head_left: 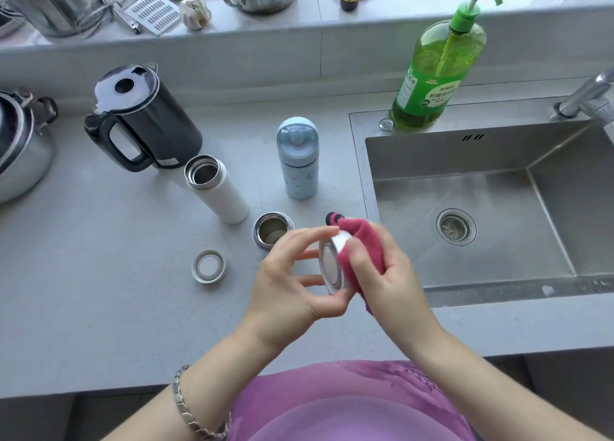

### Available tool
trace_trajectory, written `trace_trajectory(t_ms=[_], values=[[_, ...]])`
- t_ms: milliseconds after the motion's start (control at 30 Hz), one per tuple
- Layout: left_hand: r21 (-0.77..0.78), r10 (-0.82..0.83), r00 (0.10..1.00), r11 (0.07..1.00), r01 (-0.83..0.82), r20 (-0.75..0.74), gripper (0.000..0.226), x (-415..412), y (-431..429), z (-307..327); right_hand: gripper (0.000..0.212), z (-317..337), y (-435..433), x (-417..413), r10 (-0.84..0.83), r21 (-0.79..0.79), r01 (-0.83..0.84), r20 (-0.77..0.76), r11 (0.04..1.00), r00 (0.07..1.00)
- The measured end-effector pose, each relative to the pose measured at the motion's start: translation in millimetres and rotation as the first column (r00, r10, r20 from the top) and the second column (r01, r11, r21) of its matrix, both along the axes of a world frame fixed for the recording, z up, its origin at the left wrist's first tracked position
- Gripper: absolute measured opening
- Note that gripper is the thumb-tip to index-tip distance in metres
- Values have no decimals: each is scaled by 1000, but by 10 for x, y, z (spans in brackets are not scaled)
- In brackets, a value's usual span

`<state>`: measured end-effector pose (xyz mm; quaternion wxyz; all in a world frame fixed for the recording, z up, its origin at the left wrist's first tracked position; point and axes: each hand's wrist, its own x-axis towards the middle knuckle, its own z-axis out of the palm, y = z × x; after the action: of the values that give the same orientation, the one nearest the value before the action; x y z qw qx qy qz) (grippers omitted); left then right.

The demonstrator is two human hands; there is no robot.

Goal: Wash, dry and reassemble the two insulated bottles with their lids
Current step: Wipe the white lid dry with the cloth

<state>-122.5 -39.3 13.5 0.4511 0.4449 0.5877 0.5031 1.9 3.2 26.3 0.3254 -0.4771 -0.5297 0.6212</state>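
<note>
We grip the white lid (332,268) on edge in left hand (292,274), inner face leftward; right hand (378,268) presses the pink cloth (362,251) on it.

1. The left hand (292,274) is raised at centre frame, its forearm entering from seven o'clock, thumb and fingertips pinched inward toward three o'clock.
2. The right hand (382,274) faces it, its forearm entering from five o'clock, fingers curled closed in a grip.
</note>
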Motion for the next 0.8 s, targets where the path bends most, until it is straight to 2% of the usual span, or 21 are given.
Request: trace_trajectory(t_ms=[67,100,167,200,233,267,333,400,467,533,633,733,800], values=[[-8,8,1000,1000,-8,-1,54,38,-13,-14,33,-63,-38,27,40,81,-43,45,996,998],[37,-10,998,999,12,-62,55,44,-13,-16,34,-57,-13,31,29,44,-31,34,999,999],[177,-76,949,975,135,-306,59,20,11,-48,25,-12,73,56,-28,-193,24,-16,981,999],[239,-99,889,945,225,-447,60,-9,27,-83,23,10,110,80,-36,-354,17,-47,935,998],[268,-114,835,916,298,-539,60,-42,43,-116,24,30,132,108,-36,-486,-8,-82,874,996],[267,-144,813,900,345,-565,60,-70,55,-138,26,34,147,136,-49,-569,-23,-111,822,993],[164,-276,849,909,383,-452,69,-92,74,-108,24,10,151,155,-129,-582,34,-122,812,984],[-9,-354,906,932,362,-233,82,-58,87,-38,19,-30,135,156,-213,-451,147,-99,880,972],[-161,-253,965,957,240,-64,83,-4,115,18,21,-49,116,168,-240,-191,222,-80,956,967],[-276,-142,987,948,157,74,79,10,155,36,22,-77,60,182,-235,31,237,-75,971,969],[-338,-173,964,912,234,201,76,-16,168,39,21,-137,-39,197,-189,242,192,-35,951,981],[-330,-158,952,912,242,261,70,-53,157,32,20,-180,-66,212,-102,289,99,-7,952,995],[-287,-129,957,936,204,260,68,-61,129,17,26,-184,-53,206,-22,215,24,-14,976,1000]])
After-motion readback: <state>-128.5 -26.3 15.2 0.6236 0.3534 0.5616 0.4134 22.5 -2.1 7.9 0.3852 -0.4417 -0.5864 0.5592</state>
